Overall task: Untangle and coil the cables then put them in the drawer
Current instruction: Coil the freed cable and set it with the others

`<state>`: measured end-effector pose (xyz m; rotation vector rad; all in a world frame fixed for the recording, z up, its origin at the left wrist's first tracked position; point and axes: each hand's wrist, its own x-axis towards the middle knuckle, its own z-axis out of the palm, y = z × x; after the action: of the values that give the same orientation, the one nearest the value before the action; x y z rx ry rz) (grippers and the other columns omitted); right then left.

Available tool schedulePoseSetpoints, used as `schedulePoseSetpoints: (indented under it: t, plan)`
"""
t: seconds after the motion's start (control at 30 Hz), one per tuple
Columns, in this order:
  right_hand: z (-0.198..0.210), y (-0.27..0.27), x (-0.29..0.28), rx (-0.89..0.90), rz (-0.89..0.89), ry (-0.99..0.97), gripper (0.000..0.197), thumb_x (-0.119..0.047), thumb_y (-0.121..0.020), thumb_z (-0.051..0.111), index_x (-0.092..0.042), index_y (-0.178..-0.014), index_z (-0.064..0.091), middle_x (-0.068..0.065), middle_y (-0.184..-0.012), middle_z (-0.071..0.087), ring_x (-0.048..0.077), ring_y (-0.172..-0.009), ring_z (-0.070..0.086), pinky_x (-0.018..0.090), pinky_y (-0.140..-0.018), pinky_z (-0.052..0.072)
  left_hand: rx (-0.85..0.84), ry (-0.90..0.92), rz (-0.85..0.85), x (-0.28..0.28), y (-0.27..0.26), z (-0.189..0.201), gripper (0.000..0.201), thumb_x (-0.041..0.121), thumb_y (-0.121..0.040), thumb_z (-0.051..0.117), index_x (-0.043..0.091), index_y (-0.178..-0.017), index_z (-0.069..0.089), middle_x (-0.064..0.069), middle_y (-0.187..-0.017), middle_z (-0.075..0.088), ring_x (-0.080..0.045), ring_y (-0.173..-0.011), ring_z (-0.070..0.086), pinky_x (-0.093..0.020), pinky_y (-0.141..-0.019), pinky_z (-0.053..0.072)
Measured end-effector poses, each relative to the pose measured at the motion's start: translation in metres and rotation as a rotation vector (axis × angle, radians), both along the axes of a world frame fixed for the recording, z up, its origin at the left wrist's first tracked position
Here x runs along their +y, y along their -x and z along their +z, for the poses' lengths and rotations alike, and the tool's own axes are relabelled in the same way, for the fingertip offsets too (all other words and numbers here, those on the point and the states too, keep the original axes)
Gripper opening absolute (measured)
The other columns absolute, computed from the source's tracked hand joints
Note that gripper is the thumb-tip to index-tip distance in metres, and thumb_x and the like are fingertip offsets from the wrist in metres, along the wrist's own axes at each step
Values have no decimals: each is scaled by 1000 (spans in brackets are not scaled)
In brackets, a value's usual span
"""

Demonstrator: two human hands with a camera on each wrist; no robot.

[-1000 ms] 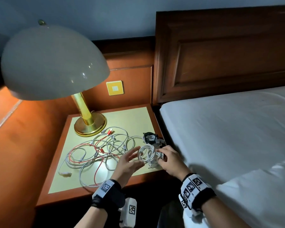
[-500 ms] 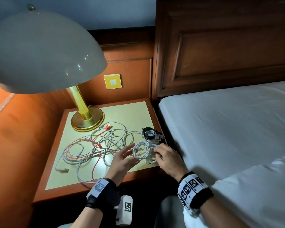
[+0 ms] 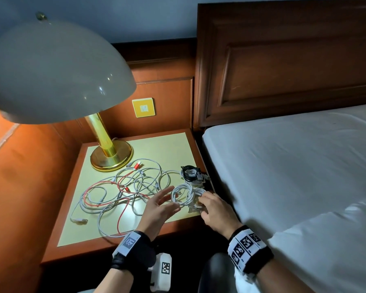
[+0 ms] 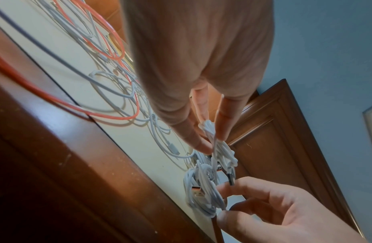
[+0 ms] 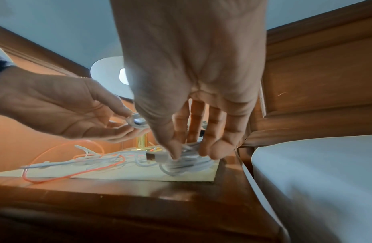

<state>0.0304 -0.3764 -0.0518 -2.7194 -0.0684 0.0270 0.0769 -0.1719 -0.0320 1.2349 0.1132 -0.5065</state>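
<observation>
A coiled white cable (image 3: pixel 185 196) sits near the front right corner of the tabletop (image 3: pixel 173 149), partly lifted between both hands. The left hand (image 3: pixel 156 210) pinches the coil's left side between thumb and fingertips (image 4: pixel 204 144), the remaining fingers fairly straight. The right hand (image 3: pixel 215 210) curls its thumb and fingers over the coil's right side, its grip closed on the wound strands and on a USB plug (image 5: pixel 153 157) that sticks out to the left in the right wrist view. In the left wrist view a second white bundle (image 4: pixel 201 197) with an orange-tongued plug lies just below the pinched strands, at the tabletop's front edge; whether it belongs to the same cable cannot be told.

Behind the coil, toward the right edge, lies a small black coiled cable (image 3: pixel 190 172) with white cable under it. To the left, across the middle of the tabletop, spreads a loose tangle of white and red cables (image 3: pixel 123 191), looping over one another and reaching toward the front left corner, where a white plug end (image 3: pixel 78 220) rests.

A brass lamp (image 3: pixel 110 153) with a pale dome shade stands at the back left corner. A bed (image 3: pixel 294 176) with a white sheet runs along the tabletop's right edge, backed by a dark wooden headboard (image 3: pixel 283 60).
</observation>
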Motion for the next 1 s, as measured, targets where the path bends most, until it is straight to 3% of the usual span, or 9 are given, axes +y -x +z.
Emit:
schedulePoseSetpoints:
  t: [0.1, 0.2, 0.3, 0.37, 0.53, 0.7, 0.8, 0.9, 1.0]
  plan:
    - [3, 1, -6, -95, -48, -165, 34, -8, -85, 56, -17, -116, 66, -7, -123, 61, 16, -110, 60, 30, -89, 54, -13, 0, -15, -6, -1, 1, 52, -18, -83, 66, 7, -128, 63, -23, -125, 65, -32, -93, 71, -34, -83, 62]
    - [8, 1, -14, -207, -135, -409, 41, -1, -81, 54, -16, -116, 69, -5, -112, 67, 14, -95, 66, 17, -88, 51, -31, -28, -41, -16, 0, 2, 50, -18, -83, 66, 10, -124, 65, -19, -122, 68, -32, -98, 71, -32, -82, 62]
    - [17, 2, -19, -80, -229, -614, 49, -2, -85, 59, -21, -130, 60, -5, -113, 64, 13, -82, 65, 10, -73, 49, -61, -70, -80, -26, 3, -1, 50, -18, -83, 67, 13, -122, 66, -15, -122, 70, -33, -107, 70, -35, -87, 61]
    - [18, 3, -22, -2, -236, -689, 54, -3, -86, 61, -21, -136, 56, -3, -118, 61, 12, -82, 63, 7, -73, 46, -82, -98, -98, -33, 4, -4, 52, -17, -83, 68, 13, -126, 65, -12, -122, 70, -33, -109, 70, -38, -90, 60]
    - [11, -1, -22, -7, -225, -691, 51, -8, -81, 70, -16, -131, 62, -4, -119, 56, 8, -83, 67, 14, -77, 52, -143, -172, -111, -45, 3, -5, 56, -13, -82, 71, 11, -133, 61, -9, -120, 72, -26, -110, 70, -39, -93, 58]
    - [3, -8, -20, -22, -233, -601, 51, -10, -83, 71, -10, -133, 62, -4, -123, 54, 8, -86, 65, 7, -75, 48, -166, -245, -152, -49, 1, -2, 58, -10, -79, 76, 15, -128, 60, -21, -98, 75, -25, -88, 73, -31, -87, 60]
    - [3, -8, -20, -34, -215, -513, 49, -10, -84, 70, -12, -132, 62, -4, -123, 54, 9, -86, 59, 0, -75, 40, -243, -455, -122, -49, -9, -14, 60, 19, -73, 85, 30, -129, 65, -26, -114, 65, -24, -94, 71, -23, -80, 59]
    - [3, -8, -20, -57, -188, -476, 49, -8, -84, 69, -12, -132, 63, -4, -121, 53, 10, -83, 55, -2, -75, 35, -257, -515, -132, -44, -14, -27, 59, 42, -61, 83, 49, -117, 67, -8, -117, 67, -20, -103, 67, -41, -88, 60]
    - [1, -8, -19, -71, -165, -460, 47, -7, -84, 69, -12, -130, 64, -6, -120, 52, 9, -82, 55, -1, -76, 36, -244, -459, -113, -44, -7, -17, 55, 30, -63, 78, 40, -116, 68, 3, -114, 69, -19, -103, 69, -47, -88, 60]
